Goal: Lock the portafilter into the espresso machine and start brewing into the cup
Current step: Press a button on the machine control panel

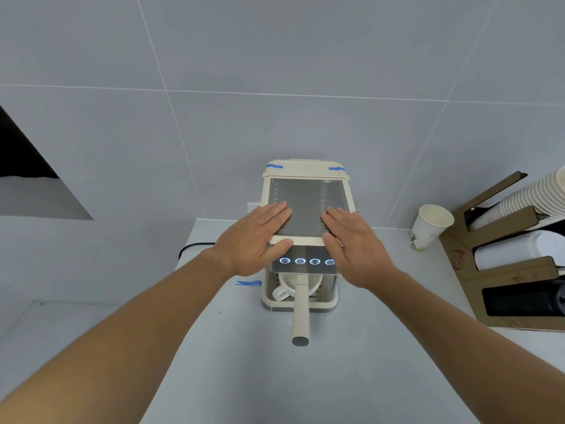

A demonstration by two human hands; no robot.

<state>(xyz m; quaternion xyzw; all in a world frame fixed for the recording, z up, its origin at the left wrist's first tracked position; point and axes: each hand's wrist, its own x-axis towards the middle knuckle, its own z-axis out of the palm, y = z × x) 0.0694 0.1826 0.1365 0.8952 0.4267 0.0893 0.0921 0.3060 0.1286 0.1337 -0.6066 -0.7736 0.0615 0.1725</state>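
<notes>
The portafilter (301, 313) sits in the espresso machine (305, 209), its handle pointing straight out over the table (244, 362). Under it, on the machine's drip tray, stands a white cup (286, 286). Above it four buttons (307, 261) glow blue. The left hand (260, 237) and right hand (354, 243) lie flat and open on the machine's top, each grip holding nothing. Right of the machine stands a paper cup (429, 226).

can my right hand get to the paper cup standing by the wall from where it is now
Probably yes. The right hand lies flat and empty on the espresso machine, and the paper cup stands upright to its right with only bare counter between. The cardboard cup holder sits beyond the cup.
</notes>
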